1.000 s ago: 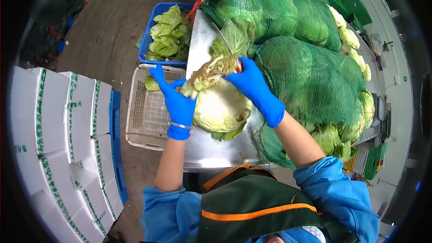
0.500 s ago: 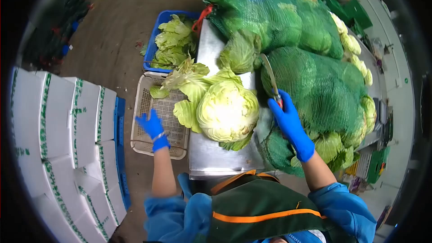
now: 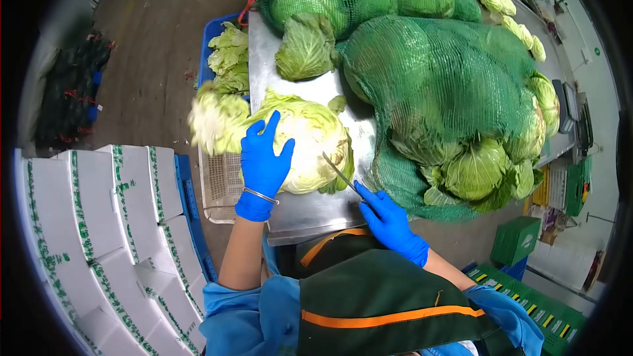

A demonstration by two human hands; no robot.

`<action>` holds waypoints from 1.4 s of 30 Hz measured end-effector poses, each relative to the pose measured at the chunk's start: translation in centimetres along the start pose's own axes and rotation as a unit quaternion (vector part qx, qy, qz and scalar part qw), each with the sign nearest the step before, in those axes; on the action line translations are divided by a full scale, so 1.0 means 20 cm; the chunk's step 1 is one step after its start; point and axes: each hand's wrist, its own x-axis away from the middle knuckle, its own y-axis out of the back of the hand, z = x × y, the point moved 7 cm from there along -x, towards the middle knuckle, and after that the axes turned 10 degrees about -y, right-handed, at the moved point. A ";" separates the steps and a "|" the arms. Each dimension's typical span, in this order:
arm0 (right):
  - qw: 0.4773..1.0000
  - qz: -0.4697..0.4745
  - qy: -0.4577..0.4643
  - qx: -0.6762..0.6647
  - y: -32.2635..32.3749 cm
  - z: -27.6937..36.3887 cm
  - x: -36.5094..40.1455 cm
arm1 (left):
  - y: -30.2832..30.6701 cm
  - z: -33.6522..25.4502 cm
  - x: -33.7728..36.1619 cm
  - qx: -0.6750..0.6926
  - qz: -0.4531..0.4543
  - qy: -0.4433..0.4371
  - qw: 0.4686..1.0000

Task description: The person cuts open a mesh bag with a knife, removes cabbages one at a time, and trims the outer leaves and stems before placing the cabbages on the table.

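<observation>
A pale green cabbage [image 3: 308, 133] with loosened outer leaves [image 3: 217, 118] lies on the metal table, its leaves hanging over the left edge. My left hand [image 3: 266, 166], in a blue glove with a band at the wrist, rests on the cabbage's left side, fingers spread. My right hand [image 3: 390, 223], gloved too, is closed round the handle of a knife [image 3: 339, 171]. The blade points up and left, its tip overlapping the cabbage's right side. Farther up the table sits another cabbage [image 3: 306, 47] in its green leaves.
Green net sacks [image 3: 438, 79] full of cabbages cover the right of the metal table [image 3: 262, 59]. Left of it stand a beige crate [image 3: 214, 184] and a blue crate [image 3: 207, 59] with leaves. White boxes [image 3: 105, 217] are stacked at lower left.
My left hand has moved from over the beige crate onto the cabbage. My right hand has brought the knife from beside the sack down to the cabbage. The view has shifted.
</observation>
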 end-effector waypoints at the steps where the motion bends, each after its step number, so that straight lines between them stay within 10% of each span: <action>1: 1.000 -0.009 0.002 0.009 0.00 0.01 -0.01 | 0.00 0.01 0.01 0.003 -0.013 0.010 1.000; 8: 0.994 -0.021 -0.018 0.104 -0.02 -0.09 -0.09 | -0.03 0.10 0.07 0.022 -0.030 0.065 0.997; 16: 0.978 -0.162 -0.084 -0.101 0.21 -0.14 -0.23 | -0.05 0.15 0.13 0.088 -0.075 0.094 0.989; 18: 0.993 -0.076 -0.065 -0.060 0.12 -0.01 -0.16 | -0.02 0.13 0.04 0.062 -0.030 0.114 0.991; 22: 0.958 -0.021 -0.188 -0.214 -0.03 -0.01 -0.29 | -0.01 -0.03 -0.25 -0.087 0.098 -0.116 0.985; 24: 0.963 0.003 -0.181 -0.200 -0.11 -0.02 -0.42 | -0.19 0.06 -0.33 0.105 0.293 -0.066 0.948; 31: 0.987 -0.097 -0.092 -0.087 -0.22 0.11 -0.46 | -0.22 0.03 -0.40 -0.077 0.345 -0.060 0.933; 34: 0.985 -0.093 -0.115 -0.086 -0.19 0.12 -0.49 | -0.20 0.33 -0.48 0.060 0.243 -0.014 0.968; 36: 0.988 -0.072 -0.116 -0.075 -0.16 0.12 -0.52 | -0.22 0.62 -0.34 0.255 0.249 0.226 0.907; 38: 0.990 -0.050 -0.105 -0.077 -0.15 0.08 -0.56 | -0.29 0.91 -0.07 -0.005 0.435 0.067 0.898; 42: 0.996 -0.015 -0.058 -0.060 -0.16 0.12 -0.60 | -0.06 1.04 0.13 0.027 0.247 0.100 0.963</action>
